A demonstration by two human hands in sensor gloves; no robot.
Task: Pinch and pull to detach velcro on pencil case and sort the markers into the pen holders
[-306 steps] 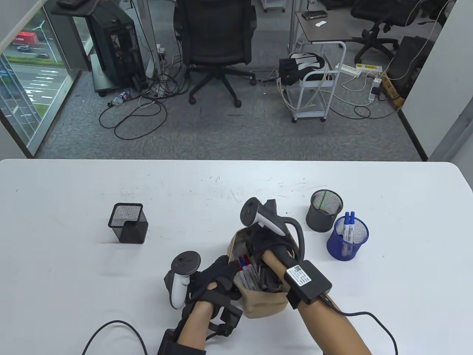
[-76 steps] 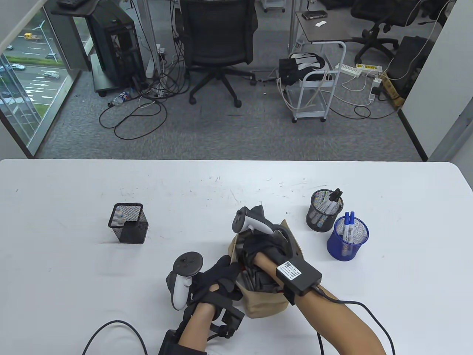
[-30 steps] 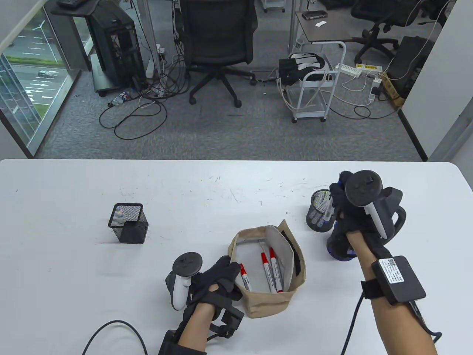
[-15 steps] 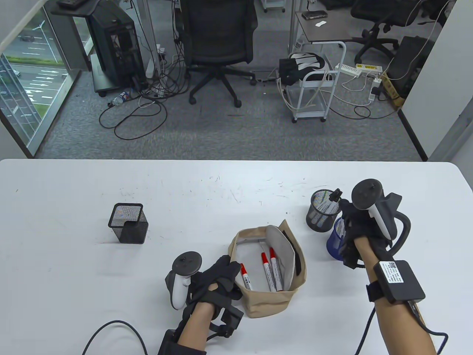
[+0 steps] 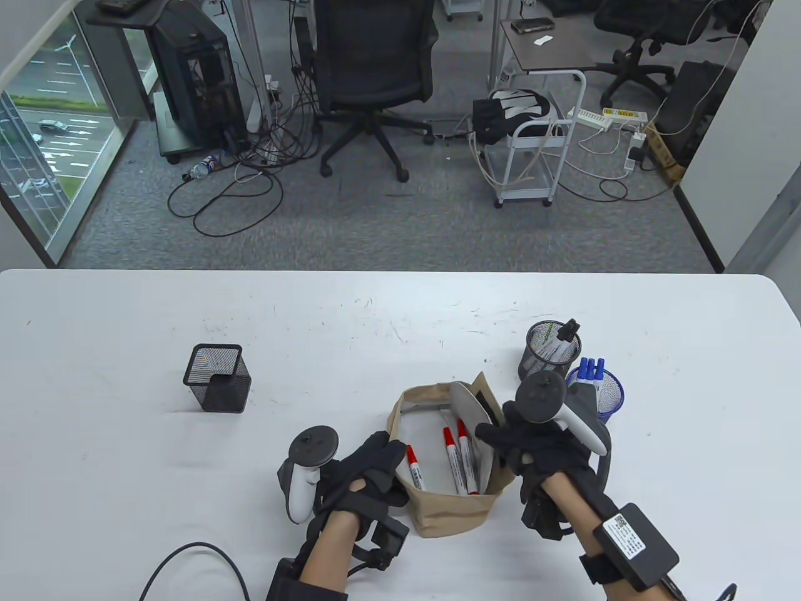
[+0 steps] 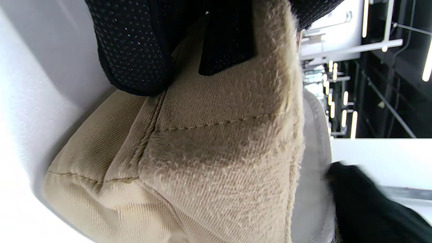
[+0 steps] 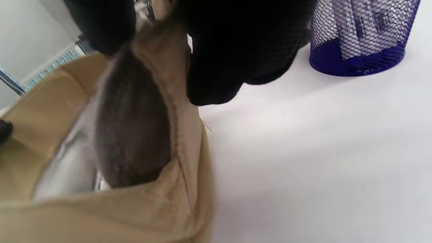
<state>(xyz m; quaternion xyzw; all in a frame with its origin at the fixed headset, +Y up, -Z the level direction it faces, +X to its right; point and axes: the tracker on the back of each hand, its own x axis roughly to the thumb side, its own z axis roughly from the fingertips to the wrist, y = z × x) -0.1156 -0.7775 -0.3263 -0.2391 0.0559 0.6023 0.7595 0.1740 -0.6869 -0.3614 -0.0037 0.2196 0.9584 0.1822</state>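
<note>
Table view: case (image 5: 455, 510) open on white table (image 5: 125, 438), 3 red markers (image 5: 452, 460) inside — caps away from person. Left hand (image 5: 369, 476) pinches its rim; right hand (image 5: 538, 447) slack at right edge. Left wrist: fingers (image 6: 135, 50) clamp tan fabric. Right wrist: blue holder (image 7: 361, 37) nearby.

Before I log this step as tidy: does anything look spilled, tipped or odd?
Nothing spilled. One black marker leans over the rim of the round black mesh holder instead of standing inside. Three red markers lie in the open pencil case, and the square mesh holder looks empty.
</note>
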